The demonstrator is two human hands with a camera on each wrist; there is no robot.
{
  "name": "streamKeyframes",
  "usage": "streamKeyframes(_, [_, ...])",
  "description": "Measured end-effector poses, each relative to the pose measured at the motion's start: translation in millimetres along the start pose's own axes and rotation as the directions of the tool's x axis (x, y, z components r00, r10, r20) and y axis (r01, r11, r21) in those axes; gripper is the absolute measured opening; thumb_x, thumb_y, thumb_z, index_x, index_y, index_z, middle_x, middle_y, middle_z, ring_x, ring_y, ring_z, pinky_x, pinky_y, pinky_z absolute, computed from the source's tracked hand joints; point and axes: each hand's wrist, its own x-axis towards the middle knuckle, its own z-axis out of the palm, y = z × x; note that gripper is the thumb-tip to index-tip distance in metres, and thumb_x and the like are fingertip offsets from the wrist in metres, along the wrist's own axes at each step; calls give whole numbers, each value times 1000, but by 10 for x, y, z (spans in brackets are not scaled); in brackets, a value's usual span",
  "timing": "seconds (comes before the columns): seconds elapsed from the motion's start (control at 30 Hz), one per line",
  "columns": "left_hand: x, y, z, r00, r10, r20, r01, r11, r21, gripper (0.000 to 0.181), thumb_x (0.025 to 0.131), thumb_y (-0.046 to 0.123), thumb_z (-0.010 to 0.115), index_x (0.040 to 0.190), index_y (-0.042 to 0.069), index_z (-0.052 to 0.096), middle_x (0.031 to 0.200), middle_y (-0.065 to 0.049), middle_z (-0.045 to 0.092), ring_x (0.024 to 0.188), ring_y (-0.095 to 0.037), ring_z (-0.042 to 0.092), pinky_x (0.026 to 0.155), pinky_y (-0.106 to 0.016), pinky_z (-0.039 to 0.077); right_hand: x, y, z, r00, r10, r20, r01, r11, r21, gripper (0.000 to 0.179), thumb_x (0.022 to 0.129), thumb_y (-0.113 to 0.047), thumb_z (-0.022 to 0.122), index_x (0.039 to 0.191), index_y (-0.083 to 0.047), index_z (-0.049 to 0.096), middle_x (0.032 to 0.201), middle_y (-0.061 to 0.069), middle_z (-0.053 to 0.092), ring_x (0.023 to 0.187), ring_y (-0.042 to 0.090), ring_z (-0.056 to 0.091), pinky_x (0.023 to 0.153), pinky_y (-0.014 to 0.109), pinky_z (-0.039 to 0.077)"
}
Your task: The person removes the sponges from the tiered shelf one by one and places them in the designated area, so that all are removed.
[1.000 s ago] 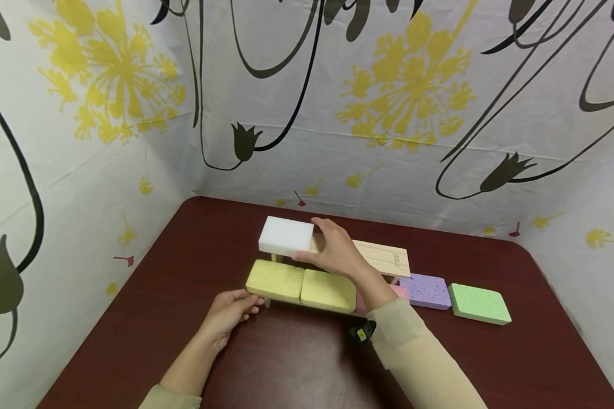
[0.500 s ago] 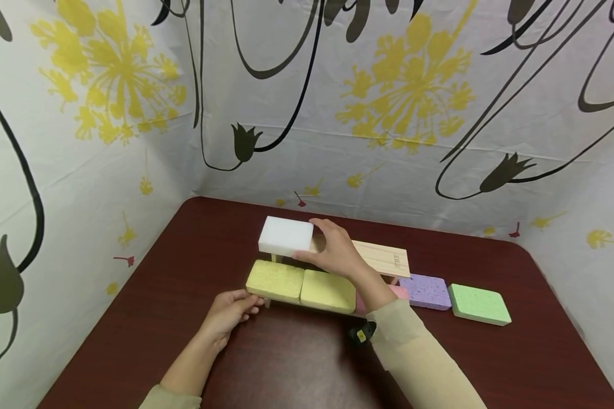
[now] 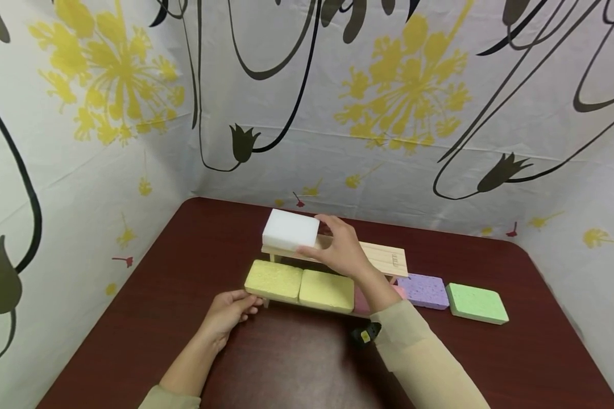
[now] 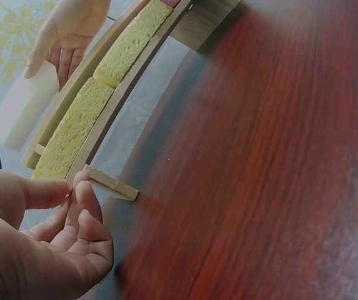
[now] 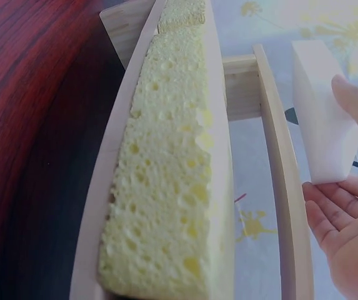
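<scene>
My right hand (image 3: 343, 247) grips a white sponge block (image 3: 290, 229) by its right end, thumb at the front and fingers behind. The block is over the left end of the upper board of a small two-tier wooden rack (image 3: 386, 258); in the right wrist view a gap shows between block and board. With thumb and fingertips, my left hand (image 3: 227, 312) pinches the left end of the rack's lower board, beside a short wooden leg (image 4: 113, 182). Two yellow sponges (image 3: 273, 279) lie end to end on that lower board, with a pink sponge (image 3: 363, 302) partly hidden by my right forearm.
A purple sponge (image 3: 422, 291) and a green sponge (image 3: 477, 303) lie on the dark red table (image 3: 286, 363) to the right of the rack. Flower-patterned cloth (image 3: 307, 102) hangs behind and along both sides. A black wrist device (image 3: 366, 334) is under my right sleeve.
My right hand has shifted the white sponge block slightly back and to the right, so the upper board's front left edge now shows below it. The left hand stays where it was.
</scene>
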Motion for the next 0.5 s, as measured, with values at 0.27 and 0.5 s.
streamKeyframes(0.27, [-7, -4, 0, 1000, -1, -4, 1, 1000, 6, 22, 100, 5, 59, 115, -9, 68, 100, -11, 74, 84, -15, 65, 68, -23, 51, -27, 38, -49, 1000, 18, -7, -18, 1000, 3, 87, 76, -46, 88, 144, -5, 52, 144, 14, 55, 133, 39, 47, 107, 58, 40])
streamKeyframes(0.5, [-12, -3, 2, 1000, 3, -4, -3, 1000, 6, 22, 100, 5, 60, 116, -8, 68, 100, -10, 74, 84, -16, 65, 68, -23, 51, -78, 65, -114, 1000, 12, -23, -12, 1000, -5, 85, 76, -43, 89, 142, -3, 54, 142, 16, 57, 131, 38, 49, 107, 57, 40])
